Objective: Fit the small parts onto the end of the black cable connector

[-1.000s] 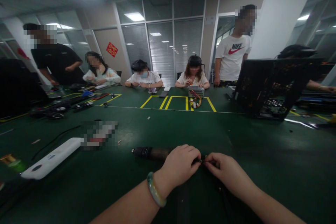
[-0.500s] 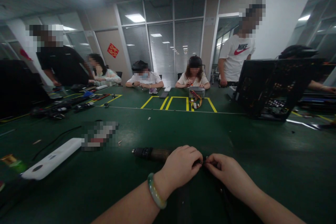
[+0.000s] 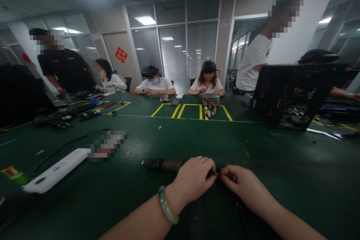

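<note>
A dark electric screwdriver lies on the green table, its tip to the left. Its rear part runs behind my left hand, which is closed, with thumb and fingers pinched together. My right hand is closed just to the right, its fingertips pinching the end of a dark cable that trails down toward me. Between the two sets of fingertips shows a small shiny metal piece. My fingers cover most of it, and what exactly the left one grips is hidden. A jade-like bangle circles my left wrist.
A white power strip and a pixelated object lie at left. A black computer case stands at right. Across the table, several people sit or stand, with a power supply before one. Dark cables lie far left.
My hands stay almost in place; the shiny metal piece between my fingertips shows more clearly now. The person in white at the right has turned and moved to the right.
</note>
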Available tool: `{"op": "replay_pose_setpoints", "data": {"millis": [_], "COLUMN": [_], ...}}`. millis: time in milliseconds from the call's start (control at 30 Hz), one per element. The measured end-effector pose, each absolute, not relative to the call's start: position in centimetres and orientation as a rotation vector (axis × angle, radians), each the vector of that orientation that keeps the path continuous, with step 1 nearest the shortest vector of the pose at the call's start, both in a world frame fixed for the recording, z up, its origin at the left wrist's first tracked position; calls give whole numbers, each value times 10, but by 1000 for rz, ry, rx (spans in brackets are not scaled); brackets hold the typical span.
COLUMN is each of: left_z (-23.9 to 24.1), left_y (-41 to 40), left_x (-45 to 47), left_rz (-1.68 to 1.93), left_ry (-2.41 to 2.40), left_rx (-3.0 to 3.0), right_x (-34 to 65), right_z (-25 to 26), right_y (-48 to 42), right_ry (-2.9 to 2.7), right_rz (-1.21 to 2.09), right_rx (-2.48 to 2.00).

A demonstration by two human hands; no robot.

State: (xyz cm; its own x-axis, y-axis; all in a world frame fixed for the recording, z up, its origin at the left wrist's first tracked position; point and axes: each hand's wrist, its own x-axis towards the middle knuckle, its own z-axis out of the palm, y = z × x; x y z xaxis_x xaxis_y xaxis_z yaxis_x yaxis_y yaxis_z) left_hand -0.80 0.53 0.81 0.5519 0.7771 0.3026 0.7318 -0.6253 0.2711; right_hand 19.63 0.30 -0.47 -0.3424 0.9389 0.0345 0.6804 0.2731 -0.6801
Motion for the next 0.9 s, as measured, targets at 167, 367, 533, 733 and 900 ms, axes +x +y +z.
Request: {"op": "replay_pose_setpoints", "data": {"millis": [167, 367, 533, 733, 900], "left_z": [8, 9, 7, 6, 5], "left_y": [6, 5, 6, 6, 6], "left_x": [-8, -8, -7, -8, -8], "left_rz": [599, 587, 592, 590, 635], "left_ry": [1217, 1257, 1290, 1225, 1254], "left_rx": [2688, 2672, 2661, 2680, 2663], "right_x": [197, 196, 196, 197, 197], "right_z": [-4, -3, -4, -8, -8], "right_y": [2, 2, 3, 4, 4], "right_ry": [-2117, -2121, -2121, -2107, -2109], "right_rz": [819, 799, 766, 787, 795], "right_rx": [-1476, -1478, -1478, -1455, -1459]}}
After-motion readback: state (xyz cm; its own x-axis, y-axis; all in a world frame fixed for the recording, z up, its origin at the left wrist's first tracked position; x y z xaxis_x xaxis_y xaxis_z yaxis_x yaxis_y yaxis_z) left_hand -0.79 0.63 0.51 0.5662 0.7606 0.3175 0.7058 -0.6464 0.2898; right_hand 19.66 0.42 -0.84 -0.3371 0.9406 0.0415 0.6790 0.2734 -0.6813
